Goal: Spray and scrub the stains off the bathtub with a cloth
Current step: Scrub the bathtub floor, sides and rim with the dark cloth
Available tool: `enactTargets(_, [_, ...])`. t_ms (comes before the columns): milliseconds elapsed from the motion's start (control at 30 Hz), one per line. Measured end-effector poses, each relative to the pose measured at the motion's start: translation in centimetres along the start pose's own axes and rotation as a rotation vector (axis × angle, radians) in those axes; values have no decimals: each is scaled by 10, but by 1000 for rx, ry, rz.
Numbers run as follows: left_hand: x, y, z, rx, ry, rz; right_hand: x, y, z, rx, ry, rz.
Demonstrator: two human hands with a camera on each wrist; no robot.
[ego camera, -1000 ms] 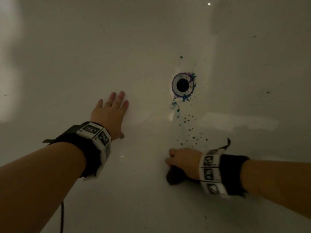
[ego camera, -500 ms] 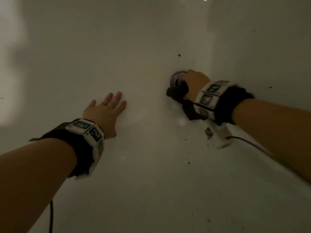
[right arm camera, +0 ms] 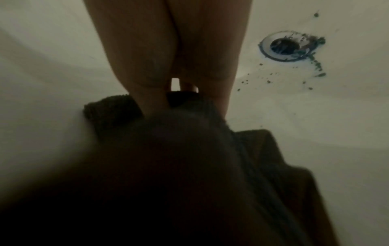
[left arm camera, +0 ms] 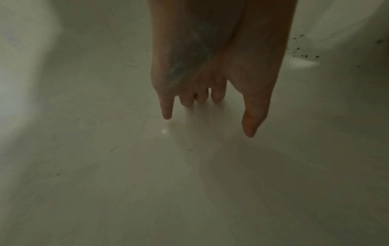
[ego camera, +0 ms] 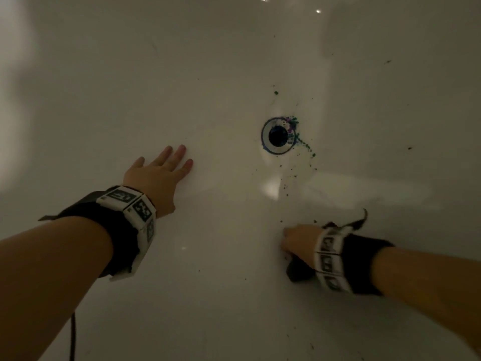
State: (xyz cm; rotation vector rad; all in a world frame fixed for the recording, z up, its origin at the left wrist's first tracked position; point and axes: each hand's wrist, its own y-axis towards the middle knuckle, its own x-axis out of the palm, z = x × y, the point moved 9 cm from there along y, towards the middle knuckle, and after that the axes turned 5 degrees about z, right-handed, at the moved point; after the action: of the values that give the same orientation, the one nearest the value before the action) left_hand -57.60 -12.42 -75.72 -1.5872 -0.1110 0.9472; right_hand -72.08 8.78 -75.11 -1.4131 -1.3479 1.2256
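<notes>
The left hand (ego camera: 158, 175) lies flat on the white bathtub (ego camera: 208, 74) floor, left of the drain (ego camera: 278, 136). Its grip is apart: the fingers (left arm camera: 167, 108) are extended and spread, with the tips resting on the tub surface, and it holds nothing. A faint blue-green smear shows on the palm in the left wrist view.

The right hand (ego camera: 299, 243) is at the near right, well apart from the drain. Its grip is clamped on a dark cloth (right arm camera: 189, 166): the fingers curl over the bunched fabric and press it against the tub floor. In the head view one corner of the cloth projects below the hand; in the right wrist view the cloth fills the lower half of the frame.

Stains (ego camera: 307, 148) in blue, green and purple ring the drain, heaviest on its right edge. A trail of dark specks (ego camera: 285, 186) runs from the drain toward the right hand. Isolated specks mark the far and right tub walls.

Both wrists carry black straps with white marker blocks.
</notes>
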Motion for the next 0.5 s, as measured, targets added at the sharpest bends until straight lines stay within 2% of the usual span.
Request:
enactTargets(100, [-1,1,-1,-6,9,9,-38,14,22,180,177,225])
enactTargets(200, [1,-2,0,-4,-7,13,-71,12,45,255,277,382])
enactTargets(300, [-1,0,-1,-9,11,17,-113,3,75,318,268,564])
enactTargets(433, [-2,-1,-1,-3,31,-16,-154,-34,113,507,389,801])
enactTargets(500, [-3,-1,-2,3,35,-27,-161,-60,132,640,404,841])
